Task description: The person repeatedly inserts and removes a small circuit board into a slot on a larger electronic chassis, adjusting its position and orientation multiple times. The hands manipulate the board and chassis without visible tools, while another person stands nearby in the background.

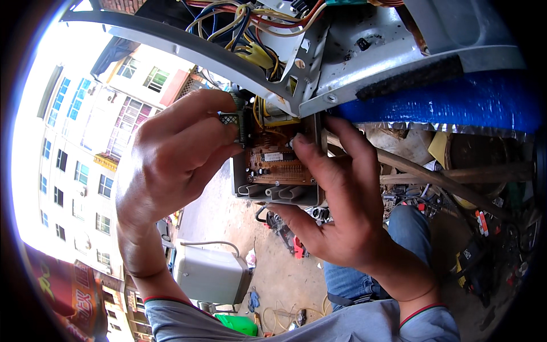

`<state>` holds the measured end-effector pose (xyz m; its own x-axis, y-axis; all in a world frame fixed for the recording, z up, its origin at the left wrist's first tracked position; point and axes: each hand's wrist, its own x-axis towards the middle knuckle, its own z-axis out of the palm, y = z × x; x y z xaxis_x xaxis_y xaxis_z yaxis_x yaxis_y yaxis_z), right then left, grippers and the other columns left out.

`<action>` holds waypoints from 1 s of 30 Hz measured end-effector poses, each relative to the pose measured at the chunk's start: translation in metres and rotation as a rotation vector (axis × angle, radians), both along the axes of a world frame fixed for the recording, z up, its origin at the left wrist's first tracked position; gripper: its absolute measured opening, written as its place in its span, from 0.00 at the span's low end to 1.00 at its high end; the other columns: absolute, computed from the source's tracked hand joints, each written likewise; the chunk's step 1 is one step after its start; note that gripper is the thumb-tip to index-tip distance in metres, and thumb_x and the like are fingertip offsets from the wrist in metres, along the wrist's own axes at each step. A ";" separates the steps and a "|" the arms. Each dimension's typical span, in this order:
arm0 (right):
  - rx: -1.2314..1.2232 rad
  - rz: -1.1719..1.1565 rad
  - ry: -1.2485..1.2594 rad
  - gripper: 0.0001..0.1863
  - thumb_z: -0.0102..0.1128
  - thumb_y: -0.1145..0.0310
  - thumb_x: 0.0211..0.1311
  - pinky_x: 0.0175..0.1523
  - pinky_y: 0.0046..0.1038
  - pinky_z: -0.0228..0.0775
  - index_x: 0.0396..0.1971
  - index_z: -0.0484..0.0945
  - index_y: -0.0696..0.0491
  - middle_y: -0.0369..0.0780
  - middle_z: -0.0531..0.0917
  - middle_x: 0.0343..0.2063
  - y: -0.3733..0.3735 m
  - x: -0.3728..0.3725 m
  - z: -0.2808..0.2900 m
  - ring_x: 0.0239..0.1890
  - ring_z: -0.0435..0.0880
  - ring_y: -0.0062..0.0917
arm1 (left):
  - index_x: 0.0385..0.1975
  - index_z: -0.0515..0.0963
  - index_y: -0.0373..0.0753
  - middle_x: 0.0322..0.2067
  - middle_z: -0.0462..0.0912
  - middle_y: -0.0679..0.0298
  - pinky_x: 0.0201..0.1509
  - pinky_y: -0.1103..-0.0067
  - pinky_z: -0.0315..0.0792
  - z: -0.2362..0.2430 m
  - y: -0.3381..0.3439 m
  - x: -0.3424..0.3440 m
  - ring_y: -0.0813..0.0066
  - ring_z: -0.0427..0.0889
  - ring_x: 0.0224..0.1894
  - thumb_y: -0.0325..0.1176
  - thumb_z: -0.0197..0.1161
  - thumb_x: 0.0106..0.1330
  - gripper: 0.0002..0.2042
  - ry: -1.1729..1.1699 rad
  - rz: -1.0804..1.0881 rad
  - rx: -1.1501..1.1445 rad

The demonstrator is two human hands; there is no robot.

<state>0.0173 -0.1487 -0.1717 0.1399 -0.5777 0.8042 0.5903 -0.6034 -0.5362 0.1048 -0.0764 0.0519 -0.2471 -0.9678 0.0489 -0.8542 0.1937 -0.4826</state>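
Note:
A grey plastic control box (277, 195) with a brown circuit board (276, 161) inside is held below the metal housing's edge. My right hand (347, 205) grips the box: one finger lies along its right side, another reaches onto the board, and the thumb is under the lower edge. At the box's upper left, my left hand (176, 151) is closed in a pinch at a small green piece (229, 119), partly hidden by the fingers. Yellow wires (258, 112) and a yellow-wrapped part (280, 117) sit at the top of the board.
Above, a grey metal appliance housing (364, 80) holds bundled coloured wires (242, 23). Blue plastic sheeting (450, 105) and a wooden bar (424, 174) are at the right. Tools and parts litter the floor. A grey-white box (208, 273) and green container (238, 324) stand lower left.

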 end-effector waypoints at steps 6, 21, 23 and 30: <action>-0.023 -0.005 -0.009 0.41 0.82 0.67 0.51 0.60 0.38 0.79 0.65 0.73 0.61 0.59 0.66 0.65 -0.006 0.000 0.000 0.60 0.80 0.47 | 0.33 0.82 0.31 0.42 0.85 0.54 0.34 0.72 0.80 0.002 -0.002 0.005 0.59 0.88 0.35 0.18 0.74 0.53 0.10 0.001 0.005 0.009; -0.007 -0.015 -0.057 0.40 0.82 0.70 0.52 0.57 0.35 0.81 0.65 0.74 0.61 0.58 0.66 0.66 -0.006 0.007 -0.002 0.57 0.83 0.43 | 0.34 0.82 0.34 0.44 0.84 0.55 0.34 0.70 0.80 -0.003 -0.001 0.012 0.56 0.87 0.36 0.18 0.74 0.52 0.11 0.029 -0.014 -0.007; 0.000 -0.005 -0.064 0.40 0.82 0.70 0.52 0.59 0.36 0.80 0.65 0.74 0.61 0.58 0.66 0.66 -0.005 0.008 -0.002 0.58 0.82 0.44 | 0.34 0.82 0.34 0.44 0.84 0.55 0.34 0.69 0.80 -0.002 0.001 0.011 0.56 0.87 0.36 0.18 0.74 0.53 0.11 0.030 -0.002 0.001; -0.084 -0.085 0.013 0.40 0.78 0.73 0.53 0.54 0.38 0.81 0.67 0.71 0.61 0.59 0.64 0.65 -0.010 0.005 0.000 0.57 0.81 0.49 | 0.32 0.81 0.34 0.44 0.83 0.57 0.35 0.68 0.79 -0.006 -0.002 0.017 0.55 0.86 0.35 0.18 0.72 0.54 0.09 0.041 -0.020 -0.035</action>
<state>0.0225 -0.1586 -0.1716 0.1041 -0.5183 0.8488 0.5281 -0.6944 -0.4888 0.1216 -0.0782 0.0457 -0.2631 -0.9603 0.0933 -0.8694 0.1940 -0.4545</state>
